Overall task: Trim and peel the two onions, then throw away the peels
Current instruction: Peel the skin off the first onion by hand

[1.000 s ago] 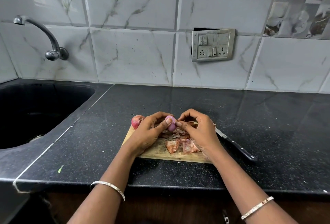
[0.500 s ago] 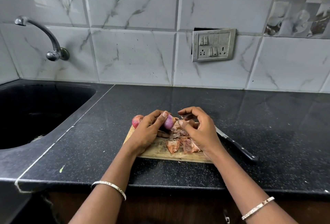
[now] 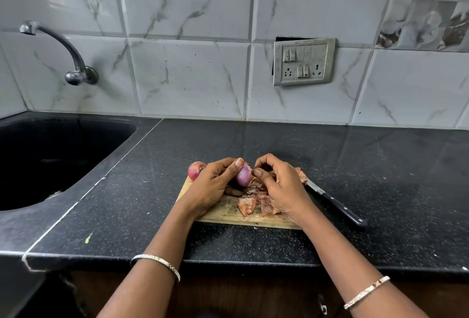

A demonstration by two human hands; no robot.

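Observation:
A small peeled purple onion [image 3: 243, 175] is held above the wooden cutting board [image 3: 223, 212] by my left hand [image 3: 215, 185], thumb on top and fingers curled under. My right hand [image 3: 279, 185] is right beside it, its thumb and fingertips pinching at the onion's right end; whether a strip of skin is between them is too small to tell. A second onion [image 3: 195, 170], still in red skin, sits at the board's far left corner. Loose reddish peels [image 3: 256, 202] lie on the board between and under my hands.
A black-handled knife [image 3: 335, 203] lies on the black countertop [image 3: 380, 178] just right of the board, blade toward my right hand. A dark sink [image 3: 50, 155] with a tap [image 3: 73, 64] is at the left. A switch panel [image 3: 303, 61] is on the tiled wall.
My left hand has turned the peeled onion slightly and lifted it a little. My right hand's fingers have closed back onto its right end after spreading briefly.

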